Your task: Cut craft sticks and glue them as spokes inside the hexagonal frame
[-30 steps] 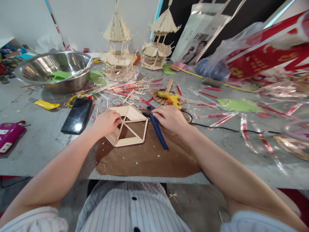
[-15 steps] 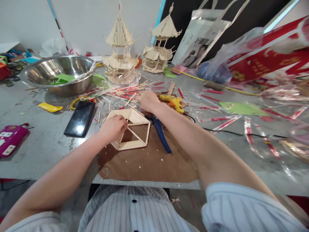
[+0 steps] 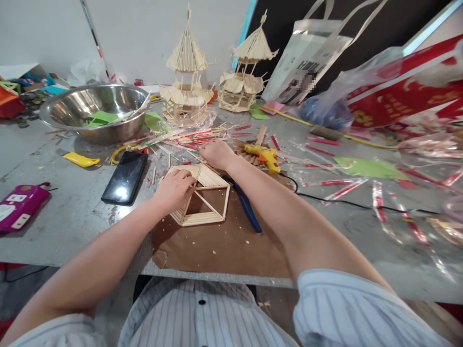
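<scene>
A flat hexagonal frame of thin wooden sticks (image 3: pixel 208 201) lies on a brown paper sheet (image 3: pixel 224 246) at the table's near edge. My left hand (image 3: pixel 174 190) rests on the frame's left side, fingers curled down onto the sticks. My right hand (image 3: pixel 216 153) reaches past the frame into a loose pile of wooden sticks (image 3: pixel 188 137), fingers closed; what they hold is hidden. A dark blue tool (image 3: pixel 248 212) lies on the paper just right of the frame. A yellow glue gun (image 3: pixel 265 155) sits beyond my right arm.
Two finished stick pagodas (image 3: pixel 187 82) (image 3: pixel 248 72) stand at the back. A steel bowl (image 3: pixel 96 111) is back left, a black phone (image 3: pixel 125 177) left of the frame, a magenta power strip (image 3: pixel 18 207) far left. Plastic wrappers and red banners (image 3: pixel 398 91) clutter the right.
My right hand left the blue tool beside the frame and reached forward into the stick pile. My left hand stayed on the frame.
</scene>
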{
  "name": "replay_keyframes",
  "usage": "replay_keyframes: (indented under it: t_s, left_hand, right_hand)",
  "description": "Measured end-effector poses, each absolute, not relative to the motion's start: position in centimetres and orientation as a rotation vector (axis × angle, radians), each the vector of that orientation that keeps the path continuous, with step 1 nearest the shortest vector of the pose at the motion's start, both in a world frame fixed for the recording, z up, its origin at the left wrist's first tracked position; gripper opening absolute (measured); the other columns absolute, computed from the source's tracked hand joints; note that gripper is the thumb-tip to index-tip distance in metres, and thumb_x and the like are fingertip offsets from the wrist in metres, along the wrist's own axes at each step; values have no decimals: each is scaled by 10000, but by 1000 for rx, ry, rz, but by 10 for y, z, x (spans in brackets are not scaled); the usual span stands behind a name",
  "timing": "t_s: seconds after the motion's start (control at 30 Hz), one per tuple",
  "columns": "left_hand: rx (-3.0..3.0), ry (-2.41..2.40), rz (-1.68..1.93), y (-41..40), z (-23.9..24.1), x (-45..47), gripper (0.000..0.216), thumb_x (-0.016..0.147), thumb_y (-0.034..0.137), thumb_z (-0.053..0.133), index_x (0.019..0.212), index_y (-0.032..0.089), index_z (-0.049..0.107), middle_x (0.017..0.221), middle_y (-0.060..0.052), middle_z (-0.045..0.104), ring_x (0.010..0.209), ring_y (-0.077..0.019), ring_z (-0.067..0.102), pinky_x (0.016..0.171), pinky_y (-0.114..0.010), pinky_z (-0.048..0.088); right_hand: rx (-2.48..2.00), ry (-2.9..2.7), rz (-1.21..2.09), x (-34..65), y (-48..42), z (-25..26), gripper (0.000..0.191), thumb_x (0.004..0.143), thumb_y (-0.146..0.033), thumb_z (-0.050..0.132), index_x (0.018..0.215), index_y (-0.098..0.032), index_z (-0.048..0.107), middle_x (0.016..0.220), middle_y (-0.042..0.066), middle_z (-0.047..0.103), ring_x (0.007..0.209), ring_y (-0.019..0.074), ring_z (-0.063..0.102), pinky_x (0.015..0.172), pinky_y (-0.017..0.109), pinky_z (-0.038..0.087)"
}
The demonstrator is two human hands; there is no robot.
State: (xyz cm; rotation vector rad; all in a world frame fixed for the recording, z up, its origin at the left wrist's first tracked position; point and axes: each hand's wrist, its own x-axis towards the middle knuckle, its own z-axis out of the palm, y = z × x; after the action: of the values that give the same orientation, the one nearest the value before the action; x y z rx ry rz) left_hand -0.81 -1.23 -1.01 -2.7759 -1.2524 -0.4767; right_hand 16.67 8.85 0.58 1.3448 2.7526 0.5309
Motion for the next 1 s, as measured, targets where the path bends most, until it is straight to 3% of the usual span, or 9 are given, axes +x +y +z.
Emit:
replay_keyframes:
  t_s: [0.17,0.23,0.37,0.43,0.53,0.67,0.77,0.9,1.0]
  left_hand:
    - [-2754,-1331,-705,-14,-7,-9,252,821,274,409,968,138,562,985,-89,574,941,-191,504,840,-342,401]
    - [-2750,-1398,-815,-16,-4,-8,275,824,289,406,1002,132,545,1003,-90,581,944,-190,511,831,-338,410]
    - [-2867,-1377,-935,-25,2,-2,331,865,318,313,1021,130,536,1000,-81,602,958,-168,524,847,-322,401]
    - [-2974,-1340,-913,-29,2,3,345,869,335,302,1007,140,552,966,-68,622,912,-152,546,806,-291,412]
    - [-3118,-1299,-802,-33,0,9,299,844,342,373,943,178,602,850,-37,651,771,-126,569,683,-237,415]
    - [-3150,-1241,-651,-31,-1,10,241,796,330,467,793,187,662,713,-31,647,684,-124,552,615,-228,384]
    - [-3170,-1369,-559,-28,2,9,221,775,314,493,790,187,673,714,-25,656,665,-123,557,601,-226,376]
    - [-3283,-1513,-445,-25,4,7,228,766,316,495,805,186,678,728,-17,669,641,-109,564,602,-216,381]
    - [-3316,-1540,-367,-25,4,7,238,761,324,496,822,188,682,698,-14,669,610,-103,555,584,-214,377]
  right_hand:
    - [1895,3075,245,182,51,22,221,773,-235,418,884,-148,588,831,93,639,788,204,567,682,307,380]
    - [2074,3310,-289,188,23,27,156,752,-259,450,809,-170,565,739,39,621,662,148,559,610,268,399]
    - [2232,2989,-1908,198,-32,19,117,699,-314,535,735,-205,509,609,-16,599,465,99,518,482,248,424]
    - [2172,2708,-2356,201,-48,9,156,661,-321,590,716,-198,511,619,-13,621,450,101,534,478,257,443]
    - [2091,2441,-2679,202,-57,-6,212,626,-330,635,731,-188,518,616,-14,632,462,116,565,475,264,460]
    - [2013,2403,-2711,200,-56,-16,228,620,-334,653,734,-179,530,619,-16,621,500,119,583,512,272,475]
    - [2067,2536,-2469,201,-57,-20,207,647,-323,634,755,-184,524,600,-32,573,510,106,561,506,256,459]
    - [2231,3030,-1651,209,-58,-25,146,701,-275,587,805,-205,512,673,-22,533,555,95,509,526,243,426]
    - [2009,3277,-971,214,-57,-25,65,749,-257,533,771,-199,554,767,23,562,674,125,525,609,260,424]
